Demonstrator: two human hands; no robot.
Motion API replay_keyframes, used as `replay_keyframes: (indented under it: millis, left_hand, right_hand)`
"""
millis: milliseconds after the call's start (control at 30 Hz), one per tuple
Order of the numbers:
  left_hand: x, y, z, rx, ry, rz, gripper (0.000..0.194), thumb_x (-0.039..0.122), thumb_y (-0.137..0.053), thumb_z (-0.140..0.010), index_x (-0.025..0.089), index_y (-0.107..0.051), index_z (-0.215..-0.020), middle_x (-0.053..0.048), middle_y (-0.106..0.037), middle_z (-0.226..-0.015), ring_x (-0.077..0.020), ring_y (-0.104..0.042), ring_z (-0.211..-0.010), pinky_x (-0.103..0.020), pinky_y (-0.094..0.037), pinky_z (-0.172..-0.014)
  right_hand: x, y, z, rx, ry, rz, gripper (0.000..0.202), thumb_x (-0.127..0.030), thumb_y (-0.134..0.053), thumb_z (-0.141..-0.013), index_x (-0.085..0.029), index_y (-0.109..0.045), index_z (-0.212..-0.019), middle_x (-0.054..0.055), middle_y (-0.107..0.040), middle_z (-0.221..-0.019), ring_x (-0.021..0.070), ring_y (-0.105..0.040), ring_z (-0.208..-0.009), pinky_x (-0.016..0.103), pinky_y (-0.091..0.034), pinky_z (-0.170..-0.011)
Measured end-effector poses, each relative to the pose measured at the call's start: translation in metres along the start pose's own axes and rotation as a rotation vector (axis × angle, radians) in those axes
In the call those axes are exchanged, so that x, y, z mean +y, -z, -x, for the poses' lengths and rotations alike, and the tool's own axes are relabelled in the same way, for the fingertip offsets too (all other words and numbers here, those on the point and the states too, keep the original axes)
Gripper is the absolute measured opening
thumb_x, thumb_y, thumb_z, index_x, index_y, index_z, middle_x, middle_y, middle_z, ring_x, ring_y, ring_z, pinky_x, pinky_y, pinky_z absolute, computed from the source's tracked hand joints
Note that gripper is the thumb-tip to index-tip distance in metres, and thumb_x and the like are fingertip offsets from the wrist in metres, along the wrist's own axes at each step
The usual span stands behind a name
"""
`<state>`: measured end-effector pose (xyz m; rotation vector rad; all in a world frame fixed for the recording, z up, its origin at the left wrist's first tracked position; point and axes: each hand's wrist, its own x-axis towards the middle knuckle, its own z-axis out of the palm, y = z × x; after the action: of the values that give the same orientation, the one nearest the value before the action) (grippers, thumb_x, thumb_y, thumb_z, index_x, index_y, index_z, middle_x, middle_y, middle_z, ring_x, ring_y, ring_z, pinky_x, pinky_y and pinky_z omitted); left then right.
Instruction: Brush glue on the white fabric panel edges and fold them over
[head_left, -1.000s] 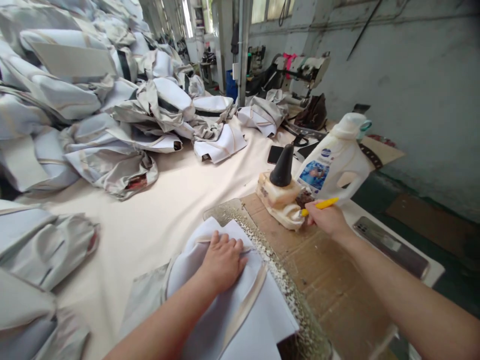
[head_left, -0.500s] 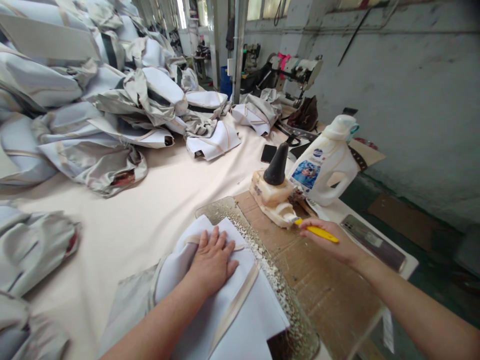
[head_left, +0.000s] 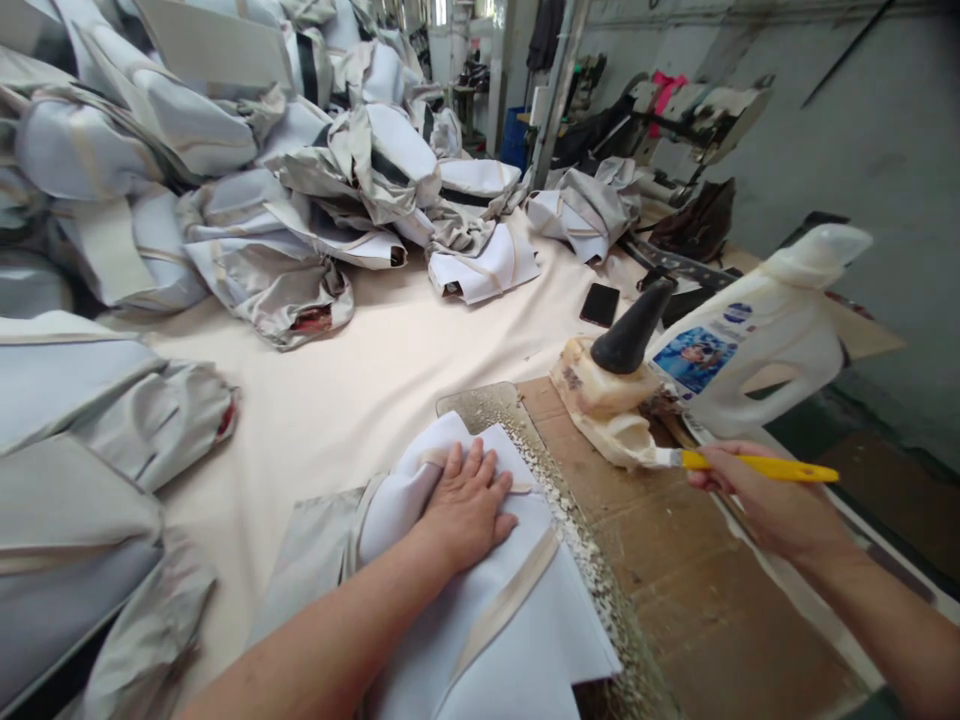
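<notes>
My left hand [head_left: 466,505] lies flat with fingers spread on a white fabric piece [head_left: 517,600] that has beige tape strips and a grey cloth part [head_left: 311,545]. The piece rests partly over a glue-crusted board [head_left: 551,490]. Between the fingers of my right hand [head_left: 765,500] is a yellow-handled brush [head_left: 780,468], held level. Its pale bristles touch or lie right beside the lip of a glue-smeared container [head_left: 607,405]. A black cone-shaped nozzle [head_left: 634,330] stands tilted on top of that container.
A large white plastic jug [head_left: 780,320] stands behind the container. Brown cardboard [head_left: 675,570] covers the table's right side. A black phone [head_left: 600,304] lies farther back. Heaped white and grey sewn pieces [head_left: 247,210] fill the left and back. A sewing machine [head_left: 697,110] stands beyond.
The view has swung left, so things appear farther right. My right hand has drawn the brush back from inside the container's opening to its lip, and the brush lies more level. My left hand stays on the fabric.
</notes>
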<state>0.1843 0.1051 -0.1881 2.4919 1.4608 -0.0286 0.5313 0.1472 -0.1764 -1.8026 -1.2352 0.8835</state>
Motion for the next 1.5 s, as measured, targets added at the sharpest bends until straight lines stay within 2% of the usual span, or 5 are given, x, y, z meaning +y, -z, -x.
replay_keyframes:
  millis: [300, 567, 767, 1100, 1500]
  left_hand:
    - [-0.003, -0.009, 0.003, 0.033, -0.016, 0.046, 0.056, 0.054, -0.036, -0.086, 0.02, -0.044, -0.13, -0.012, -0.032, -0.142, -0.0305, -0.009, -0.136, -0.051, -0.004, -0.109]
    - [-0.005, -0.013, 0.005, 0.045, -0.015, 0.079, 0.056, 0.054, -0.036, -0.087, 0.02, -0.042, -0.131, -0.012, -0.03, -0.143, -0.0291, -0.011, -0.136, -0.05, -0.005, -0.109]
    - [-0.006, -0.013, 0.004, 0.043, -0.026, 0.083, 0.055, 0.052, -0.039, -0.086, 0.019, -0.043, -0.13, -0.012, -0.032, -0.142, -0.0293, -0.014, -0.135, -0.05, -0.006, -0.109]
    - [-0.006, -0.018, 0.005, 0.055, -0.037, 0.082, 0.055, 0.052, -0.038, -0.086, 0.018, -0.043, -0.129, -0.012, -0.031, -0.143, -0.0296, -0.012, -0.135, -0.049, -0.004, -0.109]
    - [-0.006, -0.016, 0.004, 0.052, -0.034, 0.073, 0.055, 0.053, -0.037, -0.086, 0.019, -0.044, -0.129, -0.011, -0.034, -0.142, -0.029, -0.015, -0.135, -0.048, -0.006, -0.109]
  right_hand:
    - [-0.045, -0.005, -0.004, -0.023, 0.047, 0.335, 0.021, -0.046, -0.055, -0.073, -0.026, -0.059, -0.071, 0.008, -0.063, -0.061, 0.0248, -0.06, -0.061, 0.04, -0.044, -0.061]
    - [-0.09, -0.127, 0.012, -0.448, 0.211, 0.146, 0.025, -0.044, -0.051, -0.078, -0.019, -0.058, -0.079, 0.001, -0.063, -0.066, 0.0177, -0.06, -0.064, 0.028, -0.046, -0.064]
    - [-0.096, -0.179, -0.012, -0.454, 0.271, 0.142, 0.024, -0.039, -0.048, -0.078, -0.017, -0.056, -0.073, 0.002, -0.061, -0.063, 0.0169, -0.058, -0.062, 0.027, -0.045, -0.063]
    - [-0.093, -0.146, 0.009, -0.483, 0.199, 0.284, 0.021, -0.032, -0.049, -0.07, -0.019, -0.052, -0.054, -0.002, -0.05, -0.043, 0.0133, -0.049, -0.044, 0.023, -0.038, -0.045]
    - [-0.099, -0.17, 0.005, -0.445, 0.245, 0.297, 0.019, -0.026, -0.046, -0.07, -0.019, -0.05, -0.053, -0.002, -0.048, -0.043, 0.0133, -0.048, -0.043, 0.024, -0.035, -0.044]
